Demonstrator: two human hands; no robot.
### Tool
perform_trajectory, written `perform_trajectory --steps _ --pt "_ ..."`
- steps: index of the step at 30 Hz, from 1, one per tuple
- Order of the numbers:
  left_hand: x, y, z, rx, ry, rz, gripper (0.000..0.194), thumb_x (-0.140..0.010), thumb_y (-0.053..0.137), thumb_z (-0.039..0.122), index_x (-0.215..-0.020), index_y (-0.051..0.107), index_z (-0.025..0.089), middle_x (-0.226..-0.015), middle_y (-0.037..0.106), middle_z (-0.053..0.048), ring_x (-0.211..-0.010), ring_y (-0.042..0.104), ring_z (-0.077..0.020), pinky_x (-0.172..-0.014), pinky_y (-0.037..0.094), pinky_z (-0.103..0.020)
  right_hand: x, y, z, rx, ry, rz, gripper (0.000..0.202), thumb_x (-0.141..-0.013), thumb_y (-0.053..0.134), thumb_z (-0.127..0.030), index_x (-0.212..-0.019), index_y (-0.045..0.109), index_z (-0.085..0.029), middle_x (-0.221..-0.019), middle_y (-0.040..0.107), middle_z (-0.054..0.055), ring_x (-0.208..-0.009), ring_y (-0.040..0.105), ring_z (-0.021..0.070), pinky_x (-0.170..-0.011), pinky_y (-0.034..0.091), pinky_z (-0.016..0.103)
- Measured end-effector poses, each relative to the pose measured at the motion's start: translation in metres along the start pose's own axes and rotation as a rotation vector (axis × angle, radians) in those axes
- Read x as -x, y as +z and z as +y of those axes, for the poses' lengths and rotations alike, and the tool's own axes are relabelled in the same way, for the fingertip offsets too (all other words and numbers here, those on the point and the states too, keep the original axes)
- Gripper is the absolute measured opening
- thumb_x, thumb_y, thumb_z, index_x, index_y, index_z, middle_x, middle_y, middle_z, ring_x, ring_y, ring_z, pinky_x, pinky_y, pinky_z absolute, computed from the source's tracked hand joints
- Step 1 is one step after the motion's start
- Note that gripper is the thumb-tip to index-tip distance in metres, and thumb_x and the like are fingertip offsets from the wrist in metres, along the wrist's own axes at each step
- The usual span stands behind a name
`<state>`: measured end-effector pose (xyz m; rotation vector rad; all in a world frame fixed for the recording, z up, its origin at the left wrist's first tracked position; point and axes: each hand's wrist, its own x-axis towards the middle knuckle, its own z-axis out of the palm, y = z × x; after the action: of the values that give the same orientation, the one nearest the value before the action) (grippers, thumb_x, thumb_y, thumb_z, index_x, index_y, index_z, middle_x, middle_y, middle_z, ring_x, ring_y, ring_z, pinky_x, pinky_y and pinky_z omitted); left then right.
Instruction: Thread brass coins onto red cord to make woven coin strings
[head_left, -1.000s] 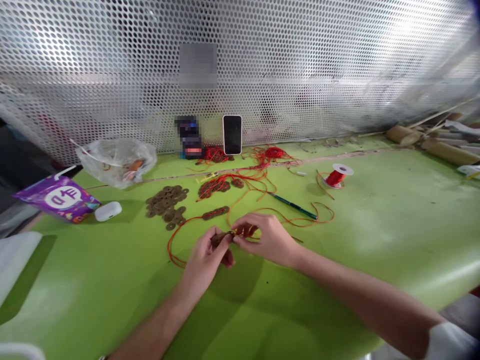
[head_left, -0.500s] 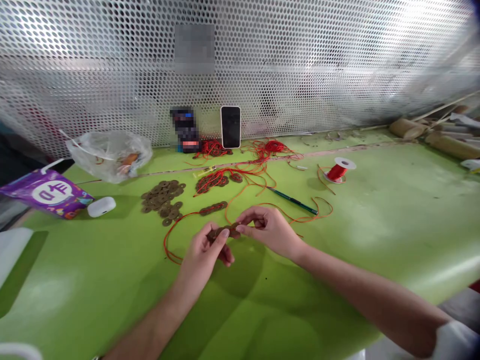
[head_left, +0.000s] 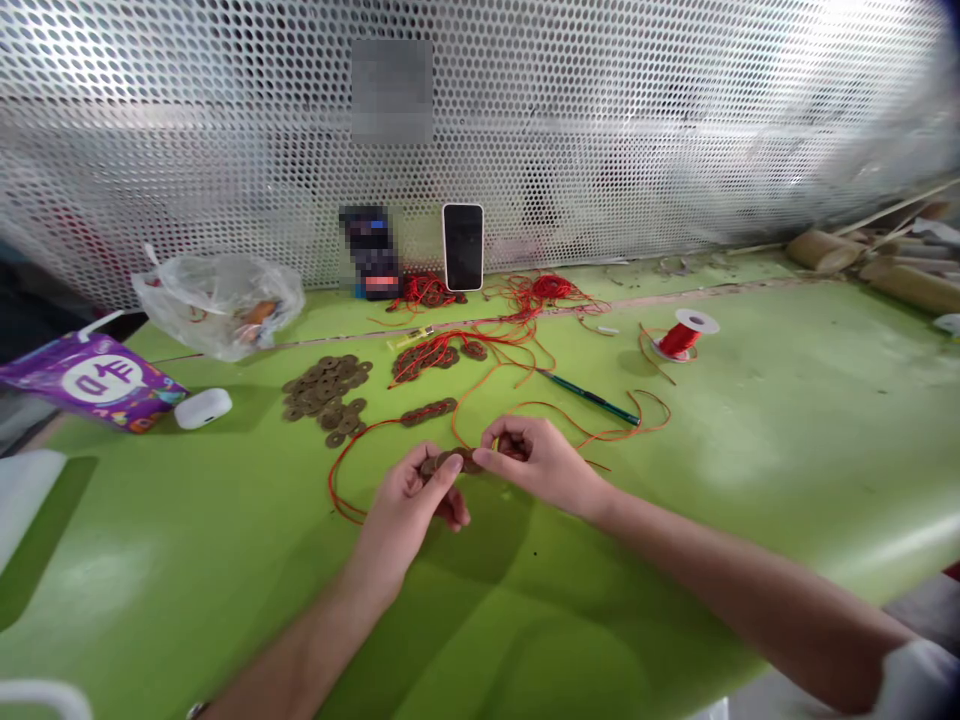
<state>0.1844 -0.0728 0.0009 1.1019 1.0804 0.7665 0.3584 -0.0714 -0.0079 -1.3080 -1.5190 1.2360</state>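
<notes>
Between my two hands is a short row of overlapping brown coins. My left hand pinches its left part, thumb on top. My right hand is closed on the right end, finger and thumb pressed together; its fingers partly hide the coins there. An orange-red cord runs to the coins near my right hand. Behind them lies another strung row of coins, with a red cord looping down toward my left hand. A pile of loose coins lies to the left.
Finished-looking coin strings with red cords lie behind my hands. A green pen-like tool and a red thread spool are on the right. A phone leans on the perforated panel. A plastic bag, purple packet and white case stand left.
My right fingers have shifted slightly and curled more at the coins' right end. My left hand keeps its hold. The camera view has tilted a little.
</notes>
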Motion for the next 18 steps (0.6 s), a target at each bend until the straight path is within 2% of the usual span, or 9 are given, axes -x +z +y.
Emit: perform_trajectory --steps 2,6,12,18 --pt "-0.001 -0.001 0.000 -0.003 -0.003 -0.005 0.031 -0.075 0.067 0.046 -0.073 0.051 0.019 -0.046 0.057 0.005 -0.041 0.056 -0.0118 -0.041 0.040 -0.019 0.000 -0.002 -0.001 -0.018 -0.007 -0.044 0.021 -0.078 0.064 -0.035 -0.077 0.059 -0.014 -0.054 0.041 -0.006 -0.049 0.034 0.0068 -0.045 0.024 0.020" --pt "-0.002 -0.003 0.001 0.000 -0.007 -0.025 0.032 -0.074 0.067 0.046 -0.071 0.050 0.019 -0.044 0.057 0.005 -0.040 0.053 -0.0099 -0.040 0.038 -0.018 0.000 -0.008 -0.004 0.015 0.016 -0.099 0.015 -0.075 0.064 -0.028 -0.076 0.059 -0.014 -0.054 0.042 -0.007 -0.049 0.034 0.0067 -0.046 0.026 0.020" --pt "-0.001 -0.003 0.006 -0.012 -0.006 -0.084 0.031 -0.071 0.070 0.046 -0.073 0.056 0.018 -0.044 0.057 0.004 -0.040 0.053 -0.0107 -0.039 0.038 -0.018 -0.001 -0.014 -0.001 -0.120 0.095 -0.158 0.028 -0.068 0.074 -0.039 -0.073 0.062 -0.013 -0.057 0.049 -0.004 -0.051 0.037 0.0067 -0.046 0.024 0.020" --pt "0.001 -0.002 0.007 -0.012 0.012 -0.063 0.027 -0.073 0.068 0.043 -0.075 0.056 0.019 -0.045 0.056 0.005 -0.041 0.054 -0.0107 -0.040 0.039 -0.018 0.000 -0.008 -0.008 -0.240 0.176 -0.102 0.037 -0.063 0.077 -0.046 -0.068 0.059 -0.013 -0.049 0.042 -0.008 -0.044 0.029 0.0042 -0.041 0.019 0.020"
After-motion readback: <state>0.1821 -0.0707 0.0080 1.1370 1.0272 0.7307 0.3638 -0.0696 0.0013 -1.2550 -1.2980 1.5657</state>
